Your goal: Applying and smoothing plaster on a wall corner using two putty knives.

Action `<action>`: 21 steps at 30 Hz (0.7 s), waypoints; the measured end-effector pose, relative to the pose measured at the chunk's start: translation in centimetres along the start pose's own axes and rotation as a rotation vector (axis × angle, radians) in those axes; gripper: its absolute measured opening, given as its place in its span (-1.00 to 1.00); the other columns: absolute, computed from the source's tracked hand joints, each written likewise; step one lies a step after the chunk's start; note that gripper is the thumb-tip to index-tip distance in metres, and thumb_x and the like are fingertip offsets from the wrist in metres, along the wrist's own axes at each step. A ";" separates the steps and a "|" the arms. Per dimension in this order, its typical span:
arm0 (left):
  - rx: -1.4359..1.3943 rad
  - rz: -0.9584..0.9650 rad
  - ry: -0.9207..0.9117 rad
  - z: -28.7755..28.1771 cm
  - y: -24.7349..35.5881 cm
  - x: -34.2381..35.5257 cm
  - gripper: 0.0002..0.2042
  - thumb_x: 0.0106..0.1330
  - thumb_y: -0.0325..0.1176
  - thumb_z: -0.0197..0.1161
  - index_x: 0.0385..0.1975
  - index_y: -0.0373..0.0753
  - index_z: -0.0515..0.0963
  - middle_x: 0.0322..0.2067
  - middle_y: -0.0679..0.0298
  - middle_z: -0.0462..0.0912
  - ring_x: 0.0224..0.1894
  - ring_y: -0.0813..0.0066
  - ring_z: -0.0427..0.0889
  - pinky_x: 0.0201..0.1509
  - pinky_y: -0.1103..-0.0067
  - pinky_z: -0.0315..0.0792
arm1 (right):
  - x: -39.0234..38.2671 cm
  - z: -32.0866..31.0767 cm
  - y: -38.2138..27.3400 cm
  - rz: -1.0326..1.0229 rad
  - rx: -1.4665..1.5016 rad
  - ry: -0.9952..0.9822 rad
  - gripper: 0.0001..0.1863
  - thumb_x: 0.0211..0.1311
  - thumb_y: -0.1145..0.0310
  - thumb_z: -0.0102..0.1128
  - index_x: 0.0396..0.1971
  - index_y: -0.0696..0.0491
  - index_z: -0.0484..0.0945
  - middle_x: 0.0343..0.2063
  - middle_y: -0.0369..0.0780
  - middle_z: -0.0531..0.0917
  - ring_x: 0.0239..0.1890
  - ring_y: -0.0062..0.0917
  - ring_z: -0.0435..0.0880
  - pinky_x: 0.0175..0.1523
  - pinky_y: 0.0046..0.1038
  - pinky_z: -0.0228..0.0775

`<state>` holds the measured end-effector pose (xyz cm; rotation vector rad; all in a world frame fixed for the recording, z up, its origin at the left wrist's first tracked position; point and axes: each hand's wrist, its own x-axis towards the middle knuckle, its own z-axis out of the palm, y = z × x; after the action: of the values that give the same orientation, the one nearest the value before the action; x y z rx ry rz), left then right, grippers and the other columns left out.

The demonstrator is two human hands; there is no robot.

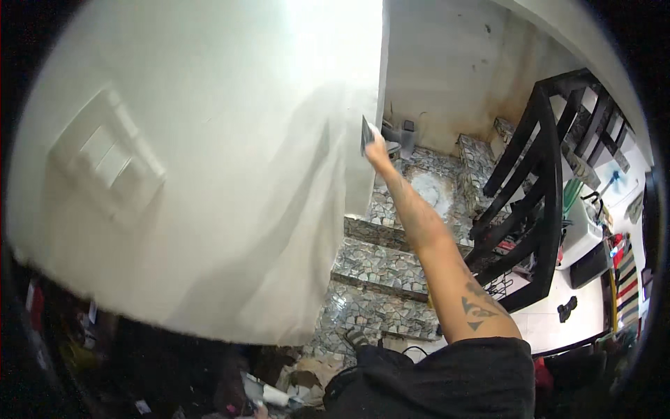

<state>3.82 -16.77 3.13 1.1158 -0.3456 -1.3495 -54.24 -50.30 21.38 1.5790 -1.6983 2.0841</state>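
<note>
My right arm reaches up and away across the middle of the view. At its end my right hand [377,151] is closed around a flat-bladed putty knife [364,135]. The dark blade stands close to the edge of the white wall [230,126]; whether it touches I cannot tell. A shadow of the arm and tool falls on the wall. Low in the picture, a pale flat piece with a white roll-like part [269,393] shows among dim clutter. A small skin-coloured patch just below it may be my left hand, but its fingers cannot be made out.
Stone-patterned steps [380,262] climb beside the wall to a landing with a white powdery patch [431,192]. A dark bin-like container [407,133] stands there. A black railing [551,188] curves along the right. A white framed fixture [108,150] juts from the wall.
</note>
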 end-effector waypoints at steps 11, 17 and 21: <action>0.273 -0.042 0.321 -0.6 0.6 -2.7 -0.66 0.22 -0.14 -0.07 -0.13 -0.22 0.36 -0.25 0.18 0.37 -0.25 0.28 0.31 -0.15 0.33 0.27 | 15.7 6.4 3.7 0.188 -0.152 0.185 -0.61 -0.16 0.53 -0.12 -0.19 0.15 0.37 -0.36 -0.01 0.53 -0.22 -0.21 0.49 -0.12 -0.38 0.28; -0.074 -0.261 0.445 0.0 0.3 -1.2 -0.67 0.21 -0.15 -0.07 -0.12 -0.22 0.36 -0.24 0.18 0.37 -0.25 0.29 0.31 -0.13 0.32 0.26 | 17.9 8.0 5.2 0.034 -0.159 0.224 -0.48 -0.21 0.59 -0.24 -0.08 0.13 0.32 -0.44 -0.07 0.53 -0.41 -0.43 0.50 -0.33 -0.47 0.34; -0.142 -0.284 0.450 -0.2 0.6 -0.8 -0.67 0.21 -0.16 -0.07 -0.12 -0.22 0.36 -0.23 0.19 0.37 -0.24 0.29 0.31 -0.12 0.31 0.25 | 15.5 8.9 2.9 0.124 -0.012 0.085 -0.46 -0.22 0.55 -0.23 -0.06 0.03 0.31 -0.23 -0.02 0.46 -0.14 -0.22 0.44 -0.06 -0.36 0.23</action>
<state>4.06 -16.08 3.81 1.3423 0.2423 -1.2970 -57.52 -66.39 29.09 1.3935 -1.8201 2.1584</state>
